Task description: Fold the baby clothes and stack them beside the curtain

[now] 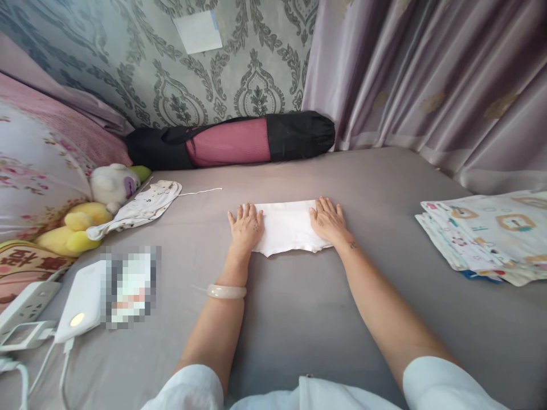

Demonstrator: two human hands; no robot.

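Observation:
A small folded white cloth (287,226) lies flat on the grey bed sheet (299,319) in front of me. My left hand (246,225) rests palm down on the cloth's left end, fingers stretched out and slightly apart. My right hand (328,220) lies flat on the cloth's right end, fingers also extended. Neither hand grips anything. A pale bangle (226,291) sits on my left wrist.
A stack of folded patterned cloths (491,236) lies at the right. A small white patterned garment (141,208) and plush toys (92,213) lie at the left, with a power bank (81,307) and power strip (25,304). A rolled mat in a black bag (231,141) lines the wall.

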